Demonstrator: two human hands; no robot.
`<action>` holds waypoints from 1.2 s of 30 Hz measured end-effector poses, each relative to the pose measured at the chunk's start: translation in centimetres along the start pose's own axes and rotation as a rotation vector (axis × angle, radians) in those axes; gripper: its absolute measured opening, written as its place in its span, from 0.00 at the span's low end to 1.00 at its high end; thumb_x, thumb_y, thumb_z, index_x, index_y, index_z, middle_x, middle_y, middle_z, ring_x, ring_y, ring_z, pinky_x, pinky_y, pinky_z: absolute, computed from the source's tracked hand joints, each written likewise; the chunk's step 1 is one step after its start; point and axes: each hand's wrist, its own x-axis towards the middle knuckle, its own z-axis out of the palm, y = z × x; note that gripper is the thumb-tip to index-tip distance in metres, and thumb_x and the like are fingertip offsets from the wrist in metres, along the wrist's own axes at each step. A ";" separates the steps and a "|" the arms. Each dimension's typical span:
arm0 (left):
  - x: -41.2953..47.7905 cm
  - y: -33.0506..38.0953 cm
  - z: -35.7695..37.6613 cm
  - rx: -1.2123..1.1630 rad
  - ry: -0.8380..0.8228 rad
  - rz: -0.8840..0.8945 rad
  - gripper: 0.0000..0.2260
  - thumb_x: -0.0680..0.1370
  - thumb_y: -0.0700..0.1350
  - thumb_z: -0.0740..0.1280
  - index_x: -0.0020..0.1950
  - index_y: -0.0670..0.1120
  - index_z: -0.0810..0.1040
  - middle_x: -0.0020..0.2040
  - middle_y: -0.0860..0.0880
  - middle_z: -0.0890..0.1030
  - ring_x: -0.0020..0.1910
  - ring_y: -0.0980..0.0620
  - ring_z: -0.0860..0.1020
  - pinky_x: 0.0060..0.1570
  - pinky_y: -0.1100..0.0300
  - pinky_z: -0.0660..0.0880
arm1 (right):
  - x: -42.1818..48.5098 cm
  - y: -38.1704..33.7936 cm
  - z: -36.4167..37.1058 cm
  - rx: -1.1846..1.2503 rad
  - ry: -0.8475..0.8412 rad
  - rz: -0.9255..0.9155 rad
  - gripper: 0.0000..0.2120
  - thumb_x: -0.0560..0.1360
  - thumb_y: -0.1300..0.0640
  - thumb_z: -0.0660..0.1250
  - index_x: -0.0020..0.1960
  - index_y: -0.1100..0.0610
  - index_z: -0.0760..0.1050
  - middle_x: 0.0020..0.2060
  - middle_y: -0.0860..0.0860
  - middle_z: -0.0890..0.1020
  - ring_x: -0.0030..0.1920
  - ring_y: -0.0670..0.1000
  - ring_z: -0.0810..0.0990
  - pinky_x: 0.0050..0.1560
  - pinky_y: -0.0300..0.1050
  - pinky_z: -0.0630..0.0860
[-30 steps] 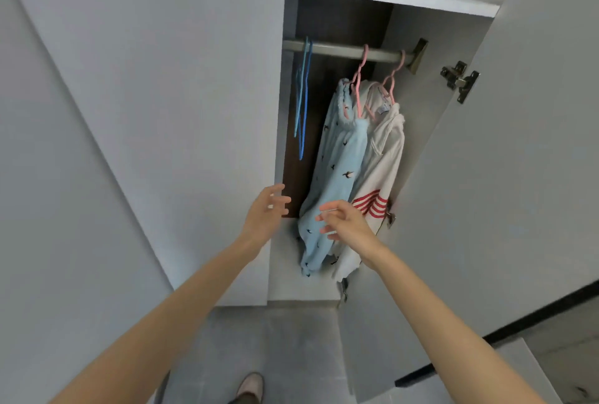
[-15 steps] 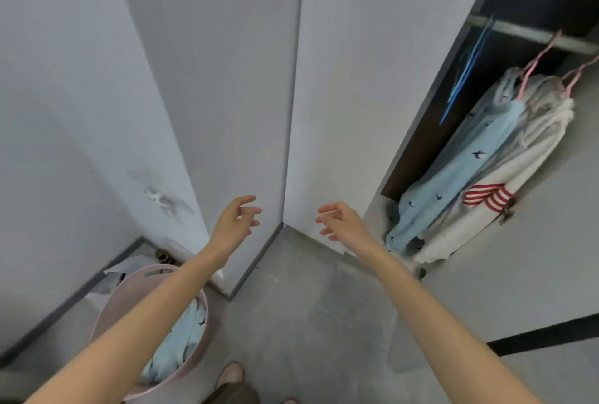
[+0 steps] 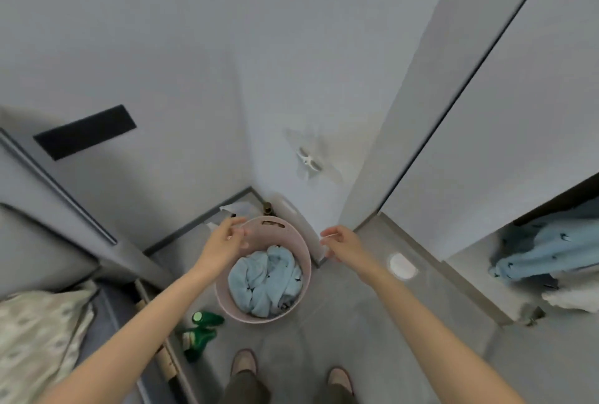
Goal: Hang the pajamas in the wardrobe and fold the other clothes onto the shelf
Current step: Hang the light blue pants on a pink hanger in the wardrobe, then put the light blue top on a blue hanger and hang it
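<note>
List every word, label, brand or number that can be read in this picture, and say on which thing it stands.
No text can be read here.
Green bottle on the floor: its pale label is too blurred to read.
Light blue clothes in the pink basket: the dark marks are a print, not letters.

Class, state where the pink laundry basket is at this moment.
In the head view, the pink laundry basket stands on the floor at centre, just below the left hand, with a green bottle at its left.
</note>
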 end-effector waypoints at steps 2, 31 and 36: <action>0.8 -1.9 -2.1 -0.008 -0.006 -0.054 0.13 0.82 0.38 0.56 0.66 0.40 0.70 0.50 0.45 0.78 0.41 0.56 0.77 0.34 0.72 0.73 | 1.3 -0.2 2.7 -0.024 -0.016 0.025 0.07 0.77 0.61 0.62 0.55 0.56 0.73 0.50 0.54 0.79 0.40 0.49 0.78 0.39 0.38 0.74; 24.7 -35.3 8.6 -0.095 0.008 -0.159 0.12 0.82 0.39 0.56 0.62 0.46 0.75 0.50 0.49 0.80 0.45 0.55 0.78 0.40 0.73 0.73 | 31.3 29.6 26.8 -0.087 -0.104 0.401 0.17 0.80 0.64 0.57 0.67 0.56 0.70 0.51 0.53 0.75 0.42 0.53 0.77 0.39 0.40 0.73; 27.5 -41.3 10.6 -0.092 -0.020 -0.176 0.12 0.82 0.40 0.57 0.63 0.49 0.74 0.50 0.52 0.80 0.43 0.60 0.78 0.40 0.74 0.73 | 36.2 35.0 29.7 -0.215 -0.089 0.353 0.22 0.78 0.60 0.60 0.72 0.52 0.67 0.69 0.59 0.68 0.60 0.56 0.74 0.63 0.47 0.71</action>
